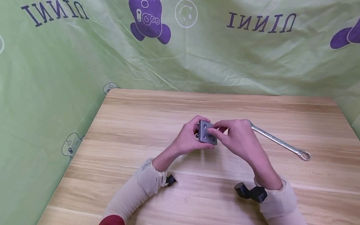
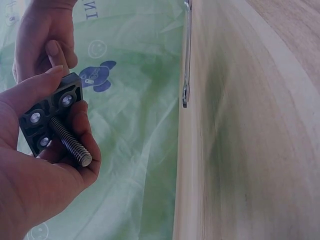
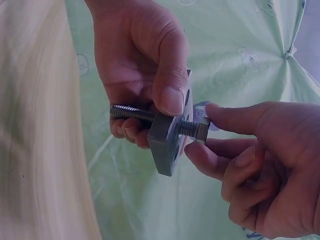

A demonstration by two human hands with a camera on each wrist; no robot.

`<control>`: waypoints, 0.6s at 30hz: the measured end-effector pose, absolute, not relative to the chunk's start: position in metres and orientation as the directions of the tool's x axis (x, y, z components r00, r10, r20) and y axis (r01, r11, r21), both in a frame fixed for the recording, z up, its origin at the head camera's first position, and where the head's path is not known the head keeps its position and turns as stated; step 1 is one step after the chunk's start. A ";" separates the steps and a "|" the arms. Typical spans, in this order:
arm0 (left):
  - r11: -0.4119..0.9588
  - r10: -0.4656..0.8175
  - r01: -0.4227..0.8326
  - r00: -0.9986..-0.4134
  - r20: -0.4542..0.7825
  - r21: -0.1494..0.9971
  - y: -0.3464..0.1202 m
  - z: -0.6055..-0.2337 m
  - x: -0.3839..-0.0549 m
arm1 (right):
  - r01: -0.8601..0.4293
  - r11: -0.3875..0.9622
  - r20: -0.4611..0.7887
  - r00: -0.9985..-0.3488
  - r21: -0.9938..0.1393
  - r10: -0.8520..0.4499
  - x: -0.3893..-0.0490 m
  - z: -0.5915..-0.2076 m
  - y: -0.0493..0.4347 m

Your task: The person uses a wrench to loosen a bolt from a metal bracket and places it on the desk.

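Observation:
My left hand [image 1: 187, 139] grips a square grey plate [image 1: 201, 132] by its edges, above the wooden table. The plate has several holes, and in the left wrist view its ribbed dark back shows shiny round ends in some of them. A threaded hex bolt [image 3: 202, 131] runs through the plate's middle, its long shank [image 2: 72, 142] sticking out at the back. A short stretch of thread shows between the bolt's head and the plate. At that head are the thumb and index finger of my right hand [image 1: 243, 137], pinching it; the other fingers are curled in.
A silver combination wrench [image 1: 277, 139] lies on the wooden table [image 1: 135, 125] to the right, its one end partly behind the right hand. Black devices [image 1: 250, 192] sit at both wrists. A green printed cloth [image 1: 197, 62] hangs behind and left of the table.

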State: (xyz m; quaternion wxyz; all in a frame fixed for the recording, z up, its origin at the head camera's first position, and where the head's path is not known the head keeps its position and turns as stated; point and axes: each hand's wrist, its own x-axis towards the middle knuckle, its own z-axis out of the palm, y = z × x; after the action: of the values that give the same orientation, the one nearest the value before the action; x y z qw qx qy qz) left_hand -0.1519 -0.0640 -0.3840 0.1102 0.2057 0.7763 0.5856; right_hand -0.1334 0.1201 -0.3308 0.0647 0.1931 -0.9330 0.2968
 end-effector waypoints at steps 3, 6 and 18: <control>0.230 0.453 0.188 -0.889 0.066 0.955 -0.064 -0.385 -0.152 | -0.436 0.747 0.264 -0.900 -0.502 -0.348 -0.133 -0.332 0.120; 0.228 0.457 0.188 -0.887 0.066 0.955 -0.064 -0.386 -0.152 | -0.487 0.730 0.301 -0.873 -0.479 -0.385 -0.132 -0.332 0.121; 0.203 0.462 0.201 -0.882 0.087 0.959 -0.063 -0.385 -0.152 | -0.667 0.616 0.438 -0.743 -0.420 -0.506 -0.132 -0.333 0.124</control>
State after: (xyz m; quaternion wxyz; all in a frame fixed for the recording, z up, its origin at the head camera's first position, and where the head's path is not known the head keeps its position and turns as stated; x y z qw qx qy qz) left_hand -0.1518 -0.0628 -0.3848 0.1102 0.2159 0.7675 0.5934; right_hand -0.1324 0.1241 -0.3329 0.1395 0.3302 -0.8879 0.2883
